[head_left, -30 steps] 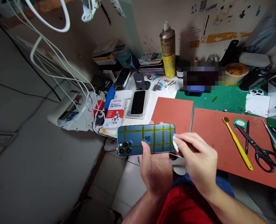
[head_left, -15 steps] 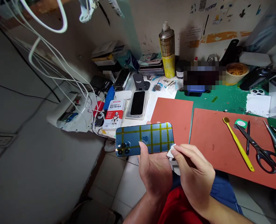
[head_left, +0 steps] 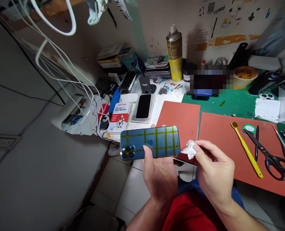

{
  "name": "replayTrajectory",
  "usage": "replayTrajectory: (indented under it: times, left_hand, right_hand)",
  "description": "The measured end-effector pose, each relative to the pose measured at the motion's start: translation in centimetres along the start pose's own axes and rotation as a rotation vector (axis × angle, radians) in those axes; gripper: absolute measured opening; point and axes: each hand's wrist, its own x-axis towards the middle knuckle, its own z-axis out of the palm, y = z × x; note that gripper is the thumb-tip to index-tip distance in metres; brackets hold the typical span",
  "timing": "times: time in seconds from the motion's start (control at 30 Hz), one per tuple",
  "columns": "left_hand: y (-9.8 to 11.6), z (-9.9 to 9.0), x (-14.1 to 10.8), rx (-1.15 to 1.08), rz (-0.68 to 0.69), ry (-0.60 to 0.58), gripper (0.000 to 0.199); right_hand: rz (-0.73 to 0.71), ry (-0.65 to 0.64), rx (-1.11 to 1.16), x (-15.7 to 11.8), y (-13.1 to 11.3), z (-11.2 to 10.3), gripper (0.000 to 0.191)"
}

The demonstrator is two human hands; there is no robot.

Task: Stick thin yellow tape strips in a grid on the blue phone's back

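Observation:
A blue phone (head_left: 157, 146) lies back side up across my left hand (head_left: 159, 176), whose thumb presses on its back and whose fingers are mostly hidden beneath it. Several yellow-green tape strips cross the phone's back, and its camera block is at the left end. To the right of the phone, my right hand (head_left: 213, 170) pinches a crumpled white tissue (head_left: 190, 149) between thumb and fingers. One thin tip of the tissue reaches close to the phone's right edge; whether they touch I cannot tell.
Two reddish mats (head_left: 229, 144) (head_left: 178, 115) lie on the bench, the right one bearing a yellow brush (head_left: 247, 150) and black scissors (head_left: 267, 154). Further left are a second phone (head_left: 143, 106) and a battery box (head_left: 119, 118). A spray can (head_left: 175, 54) stands behind. White cables hang at the left.
My right hand has moved right, taking the tissue away from the phone's lower right corner. More of the tissue shows. My left hand still holds the phone in nearly the same place.

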Motion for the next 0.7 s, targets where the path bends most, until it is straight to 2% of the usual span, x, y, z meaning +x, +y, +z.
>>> replayTrajectory:
  times: [0.17, 0.4, 0.57, 0.7]
  left_hand:
    - [-0.3, -0.4, 0.1, -0.011, -0.024, -0.038, 0.043]
    - [-0.4, -0.5, -0.1, -0.007, -0.037, -0.034, 0.042]
    - [-0.4, -0.2, 0.1, -0.021, -0.081, -0.015, 0.042]
    - [-0.3, -0.1, 0.2, -0.024, -0.063, -0.029, 0.041]
  right_hand:
    - [0.118, 0.009, 0.051, -2.2, 0.2, 1.1, 0.009]
    - [0.118, -0.017, 0.065, -0.9, 0.1, 1.4, 0.002]
    - [0.014, 0.023, -0.018, -2.4, 0.6, 1.7, 0.011]
    - [0.078, 0.024, 0.076, -1.6, 0.8, 1.8, 0.008]
